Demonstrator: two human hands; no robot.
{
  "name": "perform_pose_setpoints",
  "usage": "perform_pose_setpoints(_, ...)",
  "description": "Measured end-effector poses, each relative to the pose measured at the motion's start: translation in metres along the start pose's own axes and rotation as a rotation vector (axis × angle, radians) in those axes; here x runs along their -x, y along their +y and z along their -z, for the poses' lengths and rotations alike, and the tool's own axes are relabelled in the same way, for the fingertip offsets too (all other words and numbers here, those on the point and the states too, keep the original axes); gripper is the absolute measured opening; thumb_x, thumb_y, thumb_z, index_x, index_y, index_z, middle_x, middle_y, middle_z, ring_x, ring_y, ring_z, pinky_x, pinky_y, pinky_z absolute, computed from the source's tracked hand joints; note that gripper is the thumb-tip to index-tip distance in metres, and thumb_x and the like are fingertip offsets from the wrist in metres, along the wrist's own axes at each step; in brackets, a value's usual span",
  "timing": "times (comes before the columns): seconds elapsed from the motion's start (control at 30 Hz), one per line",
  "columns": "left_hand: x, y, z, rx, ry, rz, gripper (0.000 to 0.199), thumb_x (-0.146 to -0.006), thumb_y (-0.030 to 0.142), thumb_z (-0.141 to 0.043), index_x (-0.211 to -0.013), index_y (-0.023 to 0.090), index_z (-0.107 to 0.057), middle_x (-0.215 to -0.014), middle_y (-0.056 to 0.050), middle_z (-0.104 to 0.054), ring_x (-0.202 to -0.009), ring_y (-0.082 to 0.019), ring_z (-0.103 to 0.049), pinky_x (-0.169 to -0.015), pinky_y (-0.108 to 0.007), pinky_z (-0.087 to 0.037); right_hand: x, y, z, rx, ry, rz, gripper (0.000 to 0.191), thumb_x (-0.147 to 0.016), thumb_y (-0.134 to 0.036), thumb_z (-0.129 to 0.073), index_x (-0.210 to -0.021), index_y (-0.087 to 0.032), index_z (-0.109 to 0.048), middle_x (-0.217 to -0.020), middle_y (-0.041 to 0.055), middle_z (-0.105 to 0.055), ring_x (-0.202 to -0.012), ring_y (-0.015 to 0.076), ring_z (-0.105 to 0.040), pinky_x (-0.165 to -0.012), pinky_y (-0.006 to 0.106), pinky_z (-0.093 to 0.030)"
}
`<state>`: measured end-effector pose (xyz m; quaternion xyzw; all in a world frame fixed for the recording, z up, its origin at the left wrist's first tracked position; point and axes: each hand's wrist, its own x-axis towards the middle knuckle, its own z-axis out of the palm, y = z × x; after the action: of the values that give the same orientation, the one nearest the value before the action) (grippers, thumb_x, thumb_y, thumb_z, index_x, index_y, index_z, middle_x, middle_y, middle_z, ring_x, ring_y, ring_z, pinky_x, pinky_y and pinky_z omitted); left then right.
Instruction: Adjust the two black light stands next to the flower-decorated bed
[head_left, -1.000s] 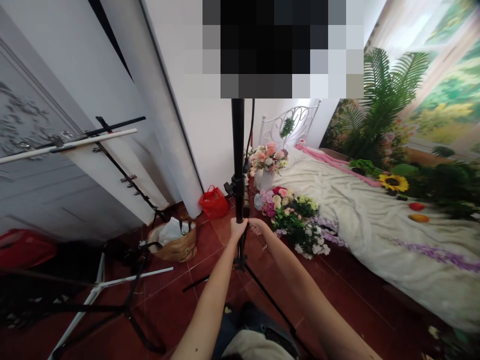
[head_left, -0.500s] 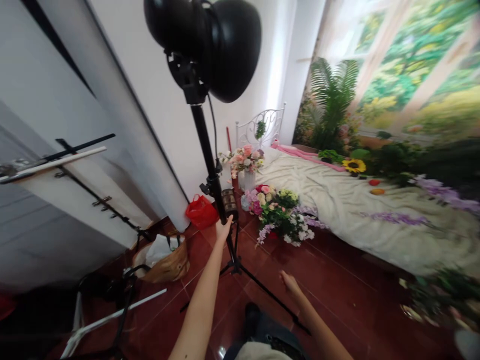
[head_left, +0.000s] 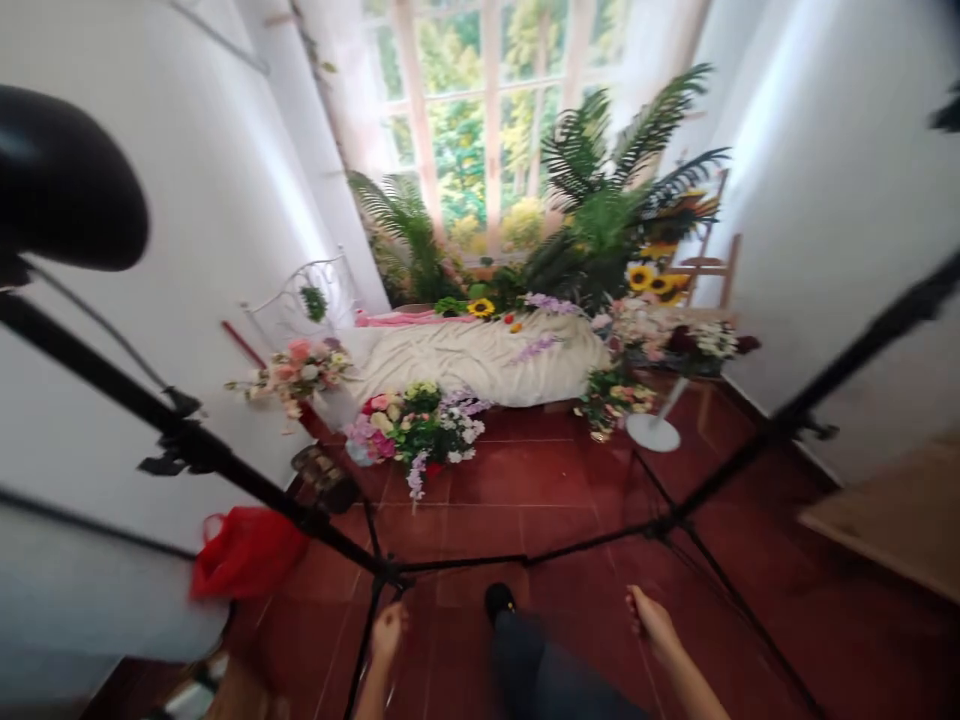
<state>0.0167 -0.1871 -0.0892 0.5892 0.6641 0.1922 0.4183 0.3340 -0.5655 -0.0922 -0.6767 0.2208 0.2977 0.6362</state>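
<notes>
My left hand (head_left: 390,630) is off the pole, with its fingers loosely curled and nothing seen in them. It hangs just below the leg joint of the left light stand (head_left: 247,472), whose black lamp head (head_left: 71,185) fills the upper left. On the other side, my right hand (head_left: 651,615) is held low, fingers folded in and nothing visible in them. Nearest to it is a second black stand (head_left: 787,415), which leans up to the right. Legs of the two stands meet or overlap on the floor ahead of my shoe (head_left: 498,600).
A bed with a cream cover (head_left: 480,365) stands ahead, below a window backdrop (head_left: 487,130). Artificial flowers (head_left: 420,425) lie before it. A red bag (head_left: 247,550) sits at left. Round-based white stand (head_left: 652,432) and wooden board (head_left: 896,520) are at right.
My left hand has let go of the light stand's pole and dropped lower. My view has swung right, bringing the second stand in. My right hand stays low with fingers curled.
</notes>
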Motion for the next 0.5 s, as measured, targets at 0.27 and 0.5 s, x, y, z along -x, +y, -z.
perform_pose_setpoints(0.27,0.178,-0.036,-0.184,0.052,-0.746,0.156,0.037,-0.027,0.058,-0.064,-0.043,0.026,-0.054,-0.05,-0.008,-0.061,-0.07,-0.032,-0.067,-0.054,-0.04,-0.052,0.029,-0.016,0.074,-0.327,-0.026,0.035,0.03,-0.062,-0.041,-0.059,-0.053,-0.019,-0.041,-0.04,-0.0072,-0.037,-0.03,0.0045,-0.032,-0.032,0.017,-0.023)
perform_pose_setpoints(0.5,0.238,0.082,-0.301,-0.056,-1.012,-0.052,0.042,-0.039,0.057,-0.066,-0.055,0.019,-0.059,-0.054,-0.007,-0.062,-0.062,-0.024,-0.066,-0.056,-0.035,-0.053,-0.01,-0.097,0.137,-0.675,-0.089,-0.051,0.024,-0.079,-0.031,-0.051,-0.062,-0.019,-0.038,-0.044,-0.0095,-0.034,-0.032,0.0027,-0.03,-0.034,0.014,-0.022)
